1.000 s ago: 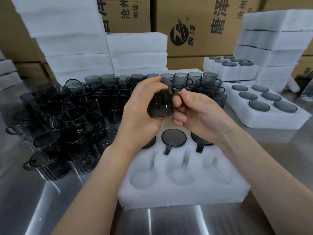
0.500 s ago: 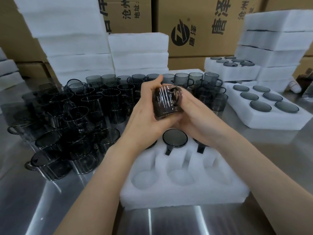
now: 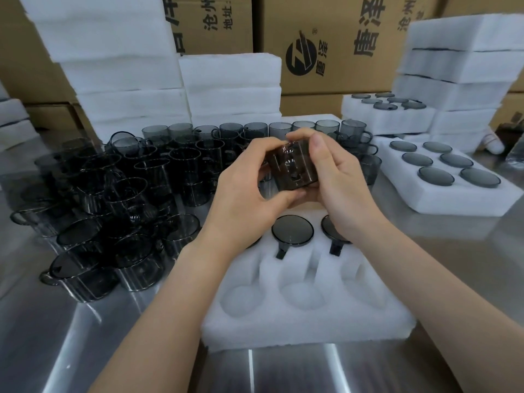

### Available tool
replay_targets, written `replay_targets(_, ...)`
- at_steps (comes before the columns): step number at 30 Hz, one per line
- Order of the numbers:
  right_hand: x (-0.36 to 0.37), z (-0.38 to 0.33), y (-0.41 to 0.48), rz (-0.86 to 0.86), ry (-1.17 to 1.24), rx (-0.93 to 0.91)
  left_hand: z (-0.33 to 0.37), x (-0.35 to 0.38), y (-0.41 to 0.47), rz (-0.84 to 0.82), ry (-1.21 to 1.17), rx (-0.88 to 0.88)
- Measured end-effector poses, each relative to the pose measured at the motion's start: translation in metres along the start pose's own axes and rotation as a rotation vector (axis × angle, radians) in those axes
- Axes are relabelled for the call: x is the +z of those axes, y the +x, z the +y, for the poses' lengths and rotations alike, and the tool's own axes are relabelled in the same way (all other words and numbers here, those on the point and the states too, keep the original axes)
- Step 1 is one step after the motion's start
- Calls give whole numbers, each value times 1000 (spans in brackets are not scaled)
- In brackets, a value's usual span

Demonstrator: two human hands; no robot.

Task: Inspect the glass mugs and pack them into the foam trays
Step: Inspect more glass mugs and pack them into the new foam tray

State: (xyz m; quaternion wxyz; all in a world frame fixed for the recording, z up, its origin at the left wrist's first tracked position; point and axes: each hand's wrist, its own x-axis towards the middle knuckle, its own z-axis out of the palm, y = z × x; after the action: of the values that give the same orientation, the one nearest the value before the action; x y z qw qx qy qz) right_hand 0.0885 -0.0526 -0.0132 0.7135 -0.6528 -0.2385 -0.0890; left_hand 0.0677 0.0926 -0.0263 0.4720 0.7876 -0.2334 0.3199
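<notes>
Steel table [image 3: 283, 373] runs under everything; the frame cuts off its near edge. Cardboard boxes [image 3: 334, 29] wall the far side, print cropped at the top. White foam stacks stand in front of them: tall stack [image 3: 113, 52] far left, shorter stack [image 3: 229, 86] centre, right stack [image 3: 459, 66] with its top cropped.

Loose mugs [image 3: 113, 199] crowd the left half of the table. They are dark smoked glass and overlap each other, so they can't be counted.

Filled tray [image 3: 453, 202] sits right, six round dark tops showing. Far tray [image 3: 388, 117] sits behind it, its right end hidden by the right stack.

Foam tray [image 3: 306, 327] lies near centre, in front of you. The three near pockets [image 3: 300, 296] are bare. In the far row, middle mug [image 3: 292, 231] is seated and clear to see, handle toward you. Right mug [image 3: 333, 235] is half under your right wrist. The left pocket is hidden behind your left hand.

Held mug [image 3: 292, 168] is in the air above the foam tray's far row, between both hands. Its tilt and handle are hard to read through glass and fingers.

Your left hand [image 3: 243, 205] curls round its left side. Your right hand [image 3: 337, 182] grips the right side, thumb on the top edge, other fingers mostly out of sight behind the glass.
</notes>
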Motion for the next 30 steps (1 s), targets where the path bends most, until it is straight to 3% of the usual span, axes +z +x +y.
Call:
replay_targets(8, -2, 6, 5, 15, 159, 118, -2, 0, -1, -36, -126, -27)
replay_targets(14, -2, 5, 7, -232, 413, 394, -4, 0, -2, -60, -155, -85)
replay_targets(20, 0, 8, 5, -21, 6, 222, 2, 0, -1, -28, 89, -8)
replay_targets(30, -6, 4, 7, 1, 221, 258, 0, -2, -2, -63, -96, 1)
